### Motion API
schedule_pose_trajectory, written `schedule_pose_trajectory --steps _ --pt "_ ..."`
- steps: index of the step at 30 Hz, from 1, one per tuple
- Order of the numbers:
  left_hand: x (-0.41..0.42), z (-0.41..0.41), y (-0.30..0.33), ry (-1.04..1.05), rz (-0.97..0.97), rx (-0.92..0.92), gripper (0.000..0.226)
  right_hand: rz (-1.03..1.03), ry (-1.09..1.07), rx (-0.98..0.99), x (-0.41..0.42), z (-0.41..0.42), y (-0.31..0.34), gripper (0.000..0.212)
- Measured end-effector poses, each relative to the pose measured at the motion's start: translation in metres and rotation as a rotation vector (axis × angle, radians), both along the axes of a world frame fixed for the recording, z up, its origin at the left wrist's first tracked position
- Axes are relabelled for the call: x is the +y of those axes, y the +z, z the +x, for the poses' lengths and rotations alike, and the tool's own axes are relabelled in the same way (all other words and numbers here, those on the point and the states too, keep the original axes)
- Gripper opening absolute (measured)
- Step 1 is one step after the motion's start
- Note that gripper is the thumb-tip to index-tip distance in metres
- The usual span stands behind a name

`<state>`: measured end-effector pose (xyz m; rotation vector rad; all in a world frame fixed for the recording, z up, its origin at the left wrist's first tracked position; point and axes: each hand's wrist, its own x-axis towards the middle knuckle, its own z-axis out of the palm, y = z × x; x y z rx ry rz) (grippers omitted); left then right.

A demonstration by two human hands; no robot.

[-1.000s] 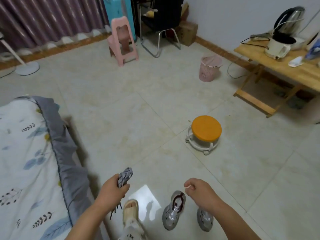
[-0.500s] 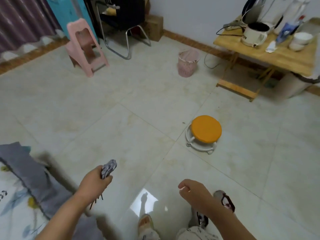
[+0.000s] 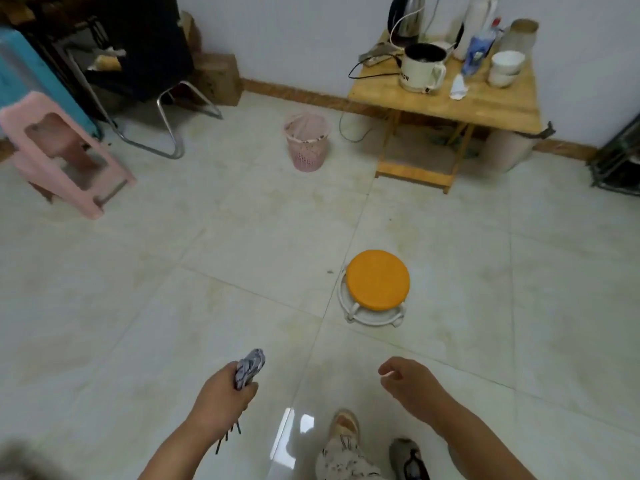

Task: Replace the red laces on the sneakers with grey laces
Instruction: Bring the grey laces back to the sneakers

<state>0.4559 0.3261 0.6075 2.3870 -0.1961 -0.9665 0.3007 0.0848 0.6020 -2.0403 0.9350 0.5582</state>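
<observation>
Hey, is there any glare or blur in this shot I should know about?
Head view: a bright glare patch sits on the floor tile between the left hand and the foot in a sandal; the bottom-left corner is smeared out of focus; wide-angle distortion bends the wooden table and walls.

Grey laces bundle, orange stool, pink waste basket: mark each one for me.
grey laces bundle (image 3: 250, 368), head view, on the folded end above the fist.
orange stool (image 3: 378, 280), head view, middle of the seat.
pink waste basket (image 3: 308, 152), head view, on its mesh wall.
</observation>
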Motion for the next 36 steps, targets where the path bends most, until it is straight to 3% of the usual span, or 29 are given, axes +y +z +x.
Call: schedule_pose_trajectory --steps 12,17,23,28,36 --pt "-0.153 0.131 0.014 -0.271 -0.028 0.042 0.004 -0.018 -0.283 -0.1 -0.105 0.087 0.015 0.024" --pt "-0.222 0.206 0.004 -0.527 0.01 0.064 0.007 -0.022 -0.587 -0.086 -0.122 0.098 0.005 0.022" --pt "-0.312 0.27 0.009 -0.811 0.048 -0.07 0.01 0.053 -1.005 -0.116 -0.097 0.097 0.003 0.011" --pt "-0.371 0.239 0.005 -1.035 0.018 -0.082 0.006 0.065 -1.244 -0.107 -0.074 0.075 0.003 0.015" --pt "-0.419 0.093 -0.016 -1.515 0.021 0.009 0.019 0.047 -1.568 -0.087 -0.043 -0.009 0.006 0.01"
